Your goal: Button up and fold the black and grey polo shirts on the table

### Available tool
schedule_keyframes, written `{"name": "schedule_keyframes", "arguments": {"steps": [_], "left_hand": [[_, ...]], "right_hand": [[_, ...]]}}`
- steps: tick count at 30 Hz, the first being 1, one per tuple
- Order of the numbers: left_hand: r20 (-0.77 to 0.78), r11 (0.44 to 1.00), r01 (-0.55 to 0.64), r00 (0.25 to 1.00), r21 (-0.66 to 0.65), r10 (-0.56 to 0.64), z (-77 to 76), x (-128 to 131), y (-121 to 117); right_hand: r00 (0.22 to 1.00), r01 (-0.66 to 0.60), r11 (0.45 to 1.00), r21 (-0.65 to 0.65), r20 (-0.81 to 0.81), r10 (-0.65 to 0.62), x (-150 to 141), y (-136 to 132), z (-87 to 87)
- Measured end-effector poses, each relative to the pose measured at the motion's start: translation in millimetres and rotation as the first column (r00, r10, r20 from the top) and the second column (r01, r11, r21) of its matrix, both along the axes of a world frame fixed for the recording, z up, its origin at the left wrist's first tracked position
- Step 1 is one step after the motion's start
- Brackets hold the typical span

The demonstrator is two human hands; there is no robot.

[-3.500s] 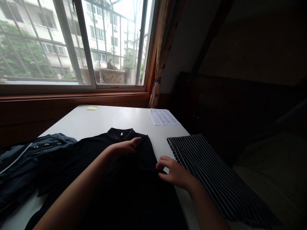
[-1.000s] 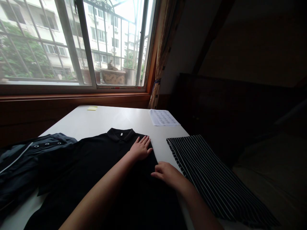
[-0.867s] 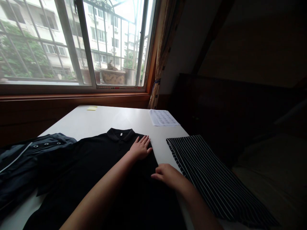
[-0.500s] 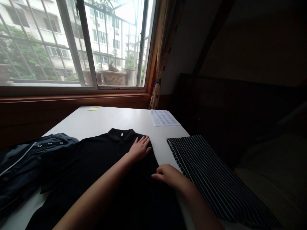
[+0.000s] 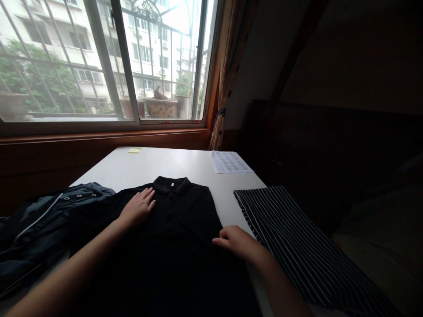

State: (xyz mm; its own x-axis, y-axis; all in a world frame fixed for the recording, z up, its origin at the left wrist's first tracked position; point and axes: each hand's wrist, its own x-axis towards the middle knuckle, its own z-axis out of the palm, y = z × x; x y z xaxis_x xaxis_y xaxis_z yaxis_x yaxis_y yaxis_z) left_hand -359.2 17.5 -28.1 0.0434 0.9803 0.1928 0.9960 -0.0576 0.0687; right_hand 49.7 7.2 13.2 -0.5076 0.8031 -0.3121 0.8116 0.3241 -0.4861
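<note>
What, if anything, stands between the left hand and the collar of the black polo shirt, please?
Nothing visible does: the left hand rests on the black polo shirt, its fingertips right beside the collar.

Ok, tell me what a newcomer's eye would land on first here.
Probably the bright barred window at the upper left, glaring against the dark room. Next, the black polo shirt spread on the white table, with the left hand on its shoulder, then the striped cloth to its right.

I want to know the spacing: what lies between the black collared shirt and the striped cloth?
In the head view, the right hand and bare white table lie between them.
</note>
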Motion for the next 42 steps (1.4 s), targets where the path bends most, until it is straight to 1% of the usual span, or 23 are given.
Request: {"name": "schedule_keyframes", "arguments": {"steps": [2, 4, 8, 10, 12, 13, 15, 18, 20, 22, 24, 27, 30, 32, 35, 42], "left_hand": [[-0.036, 0.994, -0.076, 0.997, -0.078, 0.073, -5.5, -15.9, 9.6], [-0.047, 0.985, -0.126, 0.991, -0.117, 0.122, -7.3, -23.9, 19.0], [-0.042, 0.978, -0.153, 0.988, -0.145, 0.148, -7.3, -27.8, 31.9], [-0.043, 0.977, -0.152, 0.988, -0.148, 0.148, -7.8, -28.4, 34.8], [-0.046, 0.980, -0.149, 0.989, -0.135, 0.144, -8.3, -28.6, 35.2], [-0.048, 0.982, -0.146, 0.989, -0.123, 0.141, -8.2, -28.3, 34.4], [-0.054, 0.987, -0.138, 0.990, -0.084, 0.133, -7.1, -26.1, 31.2], [-0.067, 0.993, -0.118, 0.991, -0.003, 0.118, -4.6, -18.8, 21.9], [-0.073, 0.995, -0.100, 0.992, 0.028, 0.102, -4.4, -13.0, 14.2], [-0.074, 0.995, -0.091, 0.993, 0.029, 0.093, -6.2, -8.5, 7.5], [-0.069, 0.994, -0.108, 0.992, 0.019, 0.109, -9.0, -6.3, 3.7], [-0.057, 0.985, -0.170, 0.984, -0.002, 0.169, -12.3, -7.0, 4.7], [-0.044, 0.976, -0.212, 0.977, -0.048, 0.210, -12.4, -9.9, 9.5], [-0.036, 0.972, -0.221, 0.975, -0.081, 0.219, -10.8, -11.7, 11.7], [-0.024, 0.968, -0.225, 0.974, -0.110, 0.224, -7.7, -13.4, 12.9], [-0.007, 0.963, -0.247, 0.969, -0.109, 0.248, -6.5, -14.0, 17.4]], "right_hand": [[1.000, -0.002, 1.000, 0.011, 0.015, 0.002, -0.6, 1.4, -0.9], [1.000, 0.002, 1.000, 0.011, 0.024, -0.003, -1.0, 2.6, -2.1], [1.000, 0.020, 1.000, 0.001, 0.020, -0.020, -0.6, 4.0, -5.5], [1.000, 0.024, 1.000, 0.001, 0.017, -0.024, -0.4, 3.7, -5.7], [1.000, 0.018, 0.999, 0.029, 0.024, -0.019, -2.1, 2.6, -2.9], [0.999, 0.016, 0.998, 0.067, 0.030, -0.018, -4.3, 2.0, -0.1], [1.000, 0.021, 0.980, 0.198, 0.016, -0.025, -12.8, 1.0, 6.9], [0.996, 0.048, 0.906, 0.420, -0.084, -0.014, -36.0, 4.0, 15.1], [0.992, 0.052, 0.861, 0.506, -0.125, 0.013, -57.5, 11.8, 14.1], [0.996, 0.037, 0.842, 0.538, -0.088, 0.012, -82.3, 24.8, 6.6], [1.000, 0.024, 0.855, 0.519, -0.012, -0.021, -108.5, 41.4, -5.3], [0.998, 0.034, 0.871, 0.490, 0.023, -0.052, -143.7, 66.3, -23.7], [0.995, 0.055, 0.880, 0.471, 0.046, -0.086, -163.8, 84.9, -34.9], [0.993, 0.064, 0.886, 0.460, 0.059, -0.103, -166.9, 93.1, -38.1], [0.991, 0.064, 0.895, 0.442, 0.081, -0.110, -163.3, 99.9, -39.8], [0.986, 0.071, 0.898, 0.435, 0.108, -0.131, -161.6, 101.2, -41.1]]}}
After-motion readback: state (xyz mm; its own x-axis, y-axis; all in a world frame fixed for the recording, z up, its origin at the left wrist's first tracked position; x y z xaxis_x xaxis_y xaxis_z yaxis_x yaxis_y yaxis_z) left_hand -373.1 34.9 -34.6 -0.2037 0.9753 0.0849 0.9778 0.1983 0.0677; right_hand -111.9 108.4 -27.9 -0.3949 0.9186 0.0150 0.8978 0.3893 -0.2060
